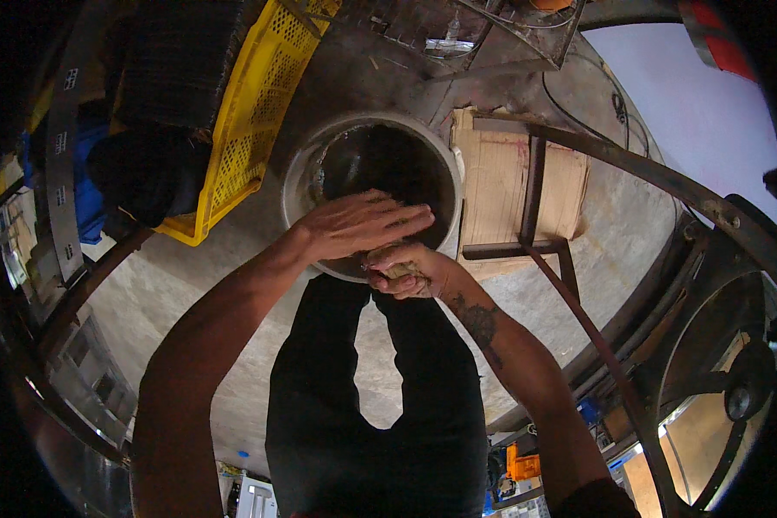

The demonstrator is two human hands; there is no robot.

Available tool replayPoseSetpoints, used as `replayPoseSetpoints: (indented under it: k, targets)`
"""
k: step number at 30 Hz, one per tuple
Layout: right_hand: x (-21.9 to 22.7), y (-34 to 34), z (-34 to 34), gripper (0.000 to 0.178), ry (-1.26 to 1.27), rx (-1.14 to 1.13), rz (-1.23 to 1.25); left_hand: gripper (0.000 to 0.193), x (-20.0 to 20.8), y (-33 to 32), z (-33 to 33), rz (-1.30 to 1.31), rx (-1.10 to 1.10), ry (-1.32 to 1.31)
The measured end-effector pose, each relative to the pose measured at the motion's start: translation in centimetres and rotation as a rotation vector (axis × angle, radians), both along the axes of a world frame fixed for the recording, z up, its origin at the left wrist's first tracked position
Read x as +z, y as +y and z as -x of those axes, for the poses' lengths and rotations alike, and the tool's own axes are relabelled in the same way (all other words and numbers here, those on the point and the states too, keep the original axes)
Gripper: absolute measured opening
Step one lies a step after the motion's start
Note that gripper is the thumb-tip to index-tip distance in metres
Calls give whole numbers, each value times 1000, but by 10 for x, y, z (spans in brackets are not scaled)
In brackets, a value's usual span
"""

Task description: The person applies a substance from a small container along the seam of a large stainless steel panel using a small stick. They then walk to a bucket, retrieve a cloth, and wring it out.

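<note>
A round grey basin (299, 177) stands on the floor in front of my knees, its inside dark, with what looks like liquid in it. Over its near part my left hand (363, 223) is stretched out flat, fingers together and pointing right, holding nothing that I can see. Just below it, at the basin's near rim, my right hand (408, 269) is closed with its fingers curled in. A bit of something pale yellowish shows between those fingers, too little of it to name. The two hands are very close; whether they touch is hidden.
A yellow perforated crate (255, 121) holding dark stuff stands at the left. To the basin's right, flattened cardboard (492, 190) lies under a rusty metal frame (533, 190). A large dark wheel (738, 393) is at the far right. My dark-trousered legs (371, 432) flank the near side.
</note>
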State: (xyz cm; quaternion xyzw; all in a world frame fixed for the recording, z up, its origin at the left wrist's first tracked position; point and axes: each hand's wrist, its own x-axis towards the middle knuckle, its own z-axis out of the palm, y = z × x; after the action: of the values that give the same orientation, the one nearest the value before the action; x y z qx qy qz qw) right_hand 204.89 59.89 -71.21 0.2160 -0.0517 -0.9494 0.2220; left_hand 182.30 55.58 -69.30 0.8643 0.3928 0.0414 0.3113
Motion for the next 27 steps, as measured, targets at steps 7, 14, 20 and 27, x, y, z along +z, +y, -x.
replayPoseSetpoints:
  k: [7,14,20,27]
  targets:
    - [21,1,27,24,-203,219,-517,31,11,-6,-12,151,67,334]
    - [11,-3,43,36,-92,678,-2006,29,-9,-19,-21,614,474,283]
    - [-10,16,30,35,105,658,-2396,15,-5,-15,-26,1281,922,-249]
    - [-18,18,33,32,263,558,-2492,10,-20,-37,-24,1549,1006,-469]
